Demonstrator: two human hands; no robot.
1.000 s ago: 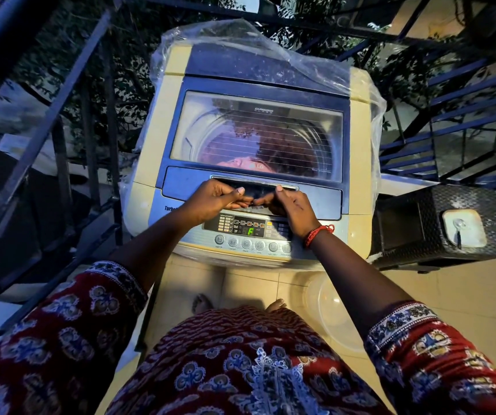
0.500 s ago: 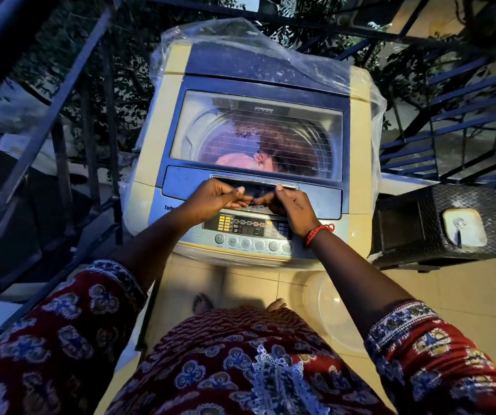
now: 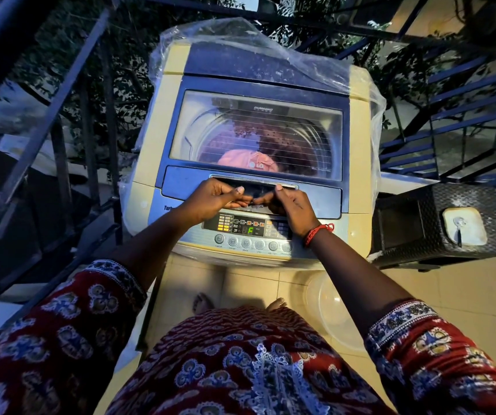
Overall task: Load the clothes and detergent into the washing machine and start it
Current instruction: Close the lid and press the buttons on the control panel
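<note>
A cream and blue top-loading washing machine [image 3: 151,151] stands in front of me with its glass lid [image 3: 309,112] down. Through the glass I see clothes in the drum: a pink piece [image 3: 246,163] and a dark red one [image 3: 288,145]. My left hand [image 3: 210,199] and my right hand [image 3: 291,208] meet at the lid handle [image 3: 258,188], thumbs on top and fingers curled into its recess. Just below them the control panel [image 3: 249,229] is lit, with a green character on its display. No detergent container is in view.
A clear plastic cover [image 3: 240,40] is pushed back over the machine's rear. Dark metal railings [image 3: 61,115] run along the left and behind. A black woven box [image 3: 441,223] stands to the right. A clear round plastic piece [image 3: 330,304] lies on the tiled floor by my feet.
The clothes behind the glass have shifted, the pink piece moving toward the front. The display changes. Both hands stay on the lid handle.
</note>
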